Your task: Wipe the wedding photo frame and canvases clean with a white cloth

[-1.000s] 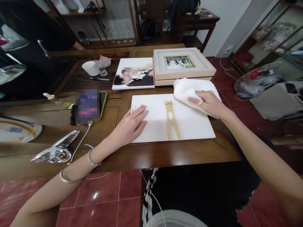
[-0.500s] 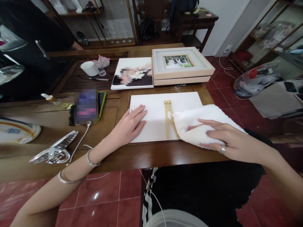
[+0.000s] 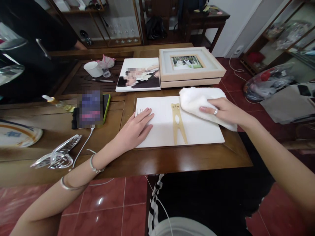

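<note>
A white rectangular board (image 3: 159, 134) lies at the table's front edge, with a tan Y-shaped stand piece (image 3: 177, 123) fixed or resting on it; I cannot tell which. My left hand (image 3: 137, 127) lies flat on the board's left end, fingers stretched out and holding nothing. In my right hand (image 3: 223, 109) is a folded white cloth (image 3: 197, 100), gripped between thumb and fingers. The cloth rests over the board's far right corner and hides it, its left edge close to the top of the stand piece.
Behind the board are a photo panel (image 3: 140, 75) and stacked picture frames (image 3: 192, 65). Left stand a phone (image 3: 106, 106) on a white cable, a dropper bottle (image 3: 59, 104), a silver hair clip (image 3: 57, 155) and a white cup (image 3: 93, 68). A person in dark clothes (image 3: 36, 29) is at far left.
My right hand has moved the cloth away from me, from the board's near right corner to its far right side. The near right corner now shows. My left hand stays put.
</note>
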`<state>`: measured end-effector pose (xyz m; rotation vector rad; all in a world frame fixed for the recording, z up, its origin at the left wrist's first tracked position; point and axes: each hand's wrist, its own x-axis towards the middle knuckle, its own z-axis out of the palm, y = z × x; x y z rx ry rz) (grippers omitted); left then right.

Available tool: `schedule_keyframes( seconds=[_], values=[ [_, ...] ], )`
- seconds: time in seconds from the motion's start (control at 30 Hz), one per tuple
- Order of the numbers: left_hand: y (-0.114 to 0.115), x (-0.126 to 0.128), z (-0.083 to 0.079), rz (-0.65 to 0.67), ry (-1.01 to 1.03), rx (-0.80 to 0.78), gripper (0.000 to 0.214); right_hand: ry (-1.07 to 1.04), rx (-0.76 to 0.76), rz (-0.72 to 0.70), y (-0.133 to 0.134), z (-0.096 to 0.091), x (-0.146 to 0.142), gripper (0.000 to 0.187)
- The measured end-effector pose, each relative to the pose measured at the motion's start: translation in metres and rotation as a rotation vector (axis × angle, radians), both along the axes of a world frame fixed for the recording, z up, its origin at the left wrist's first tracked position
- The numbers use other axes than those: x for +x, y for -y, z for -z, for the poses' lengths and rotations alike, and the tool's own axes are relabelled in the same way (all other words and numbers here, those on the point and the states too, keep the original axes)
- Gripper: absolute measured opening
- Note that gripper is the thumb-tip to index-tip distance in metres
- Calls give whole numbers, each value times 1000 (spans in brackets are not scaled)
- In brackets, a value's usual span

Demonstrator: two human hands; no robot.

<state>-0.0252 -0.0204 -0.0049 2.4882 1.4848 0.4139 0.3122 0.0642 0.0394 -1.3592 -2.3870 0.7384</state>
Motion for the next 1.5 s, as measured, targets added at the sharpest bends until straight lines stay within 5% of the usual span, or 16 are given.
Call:
schedule_keyframes(
  seconds=[0.17,0.3,0.5,0.77,0.93,1.1,1.5],
  values=[
    [-1,-1,1,3,-2,7,43,-1,47,34,-33,9,-9,48],
    [-1,-2,1,-9,-13,-4,44,19,82,40,-33,12,-15,49],
    [0,-3,1,-3,-13,1,43,61,106,-106,5,3,-17,49],
    [0,-1,-1,2,-49,-3,44,116,-115,-236,75,-7,7,44],
    [1,0,-2,3,-54,6,44,174,-208,-264,91,-16,14,35],
    [1,0,-2,1,-55,4,45,134,-206,-202,69,-12,4,45],
    [0,-1,0,5,-45,6,45,-119,109,30,-21,14,-45,42]
  ],
)
